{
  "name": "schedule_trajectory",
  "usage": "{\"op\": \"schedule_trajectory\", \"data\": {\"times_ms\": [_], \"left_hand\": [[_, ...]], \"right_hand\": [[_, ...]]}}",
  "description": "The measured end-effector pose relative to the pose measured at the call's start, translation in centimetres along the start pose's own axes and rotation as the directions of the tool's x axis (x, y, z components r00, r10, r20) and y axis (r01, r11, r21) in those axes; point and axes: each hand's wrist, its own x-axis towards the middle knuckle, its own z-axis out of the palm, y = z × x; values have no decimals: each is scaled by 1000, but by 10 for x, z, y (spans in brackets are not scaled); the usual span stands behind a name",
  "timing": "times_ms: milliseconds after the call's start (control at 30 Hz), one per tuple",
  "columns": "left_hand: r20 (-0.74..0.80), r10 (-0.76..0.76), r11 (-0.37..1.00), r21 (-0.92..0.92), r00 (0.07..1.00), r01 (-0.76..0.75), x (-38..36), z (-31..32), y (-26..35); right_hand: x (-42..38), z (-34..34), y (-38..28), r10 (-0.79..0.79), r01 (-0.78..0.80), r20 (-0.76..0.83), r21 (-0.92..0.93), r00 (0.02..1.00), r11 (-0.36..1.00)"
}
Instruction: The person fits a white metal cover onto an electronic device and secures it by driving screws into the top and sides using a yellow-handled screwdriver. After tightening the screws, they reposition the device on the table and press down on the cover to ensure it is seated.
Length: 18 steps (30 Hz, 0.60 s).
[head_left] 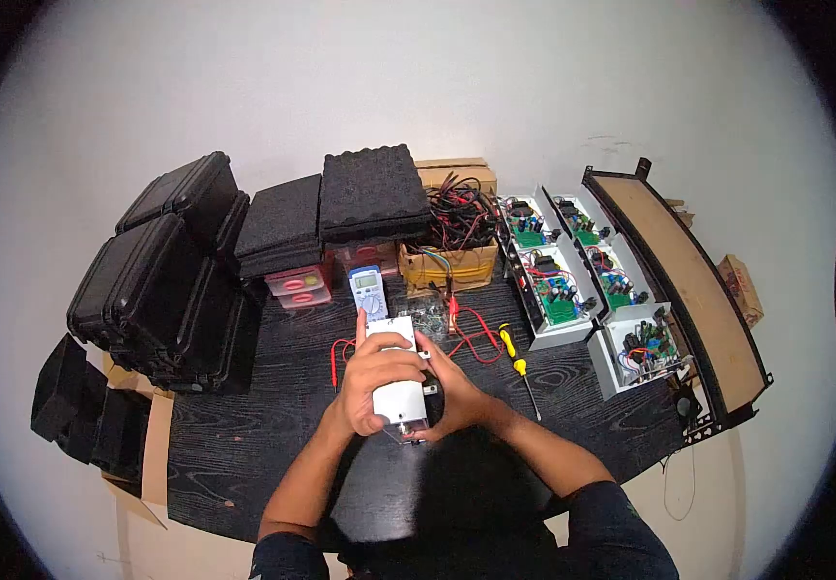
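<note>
A white metal enclosure (401, 402) is held up over the near middle of the table, between both hands. My left hand (372, 375) wraps round its left side, with fingers across the top face. On its right side, my right hand (455, 389) grips the edge and lower corner. A round metal connector shows at the end nearest me. Just beyond the enclosure lies a blue and white multimeter (369, 290). A dark circuit board (430, 317) sits behind it, partly hidden. To the right is a yellow-handled screwdriver (515, 356), and a red test probe (334, 367) lies to the left.
Black hard cases (138, 280) are stacked at the left. Black foam sheets (372, 193) rest on plastic drawers at the back, beside a cardboard box (457, 271) of cables. Several open white housings with green boards (563, 302) stand right, before a long black-framed panel (689, 280).
</note>
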Motion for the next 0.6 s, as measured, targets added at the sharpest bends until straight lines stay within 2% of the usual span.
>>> {"op": "schedule_trajectory", "data": {"times_ms": [100, 267, 333, 367, 433, 500, 567, 600], "left_hand": [[-7, -1, 1000, -20, 1000, 0, -1, 4, -8], [-13, 82, 993, -81, 997, -82, 1, 4, -19], [-1, 71, 996, -62, 997, -71, 2, 5, -19], [8, 55, 997, -45, 998, -55, 3, 5, -17], [24, 40, 999, -24, 999, -40, 4, 5, -16], [39, 43, 999, -21, 998, -42, 5, 7, -15], [57, 80, 996, -35, 995, -78, 5, 9, -19], [66, 99, 995, -40, 993, -97, 5, 8, -20]], "right_hand": [[0, -1, 0, 29, -29, 0, 14, 1000, 999], [-2, -1, 6, 57, -57, -4, 9, 998, 998], [-3, -5, 11, 40, -38, -11, 118, 999, 992], [-4, -8, 23, 18, -13, -20, 240, 1000, 971], [5, -14, 44, 21, 17, -88, 407, 996, 913], [23, -28, 64, 81, 29, -198, 500, 977, 865], [53, -35, 70, 265, -194, -273, 261, 925, 946], [67, -35, 74, 340, -310, -327, 141, 882, 940]]}}
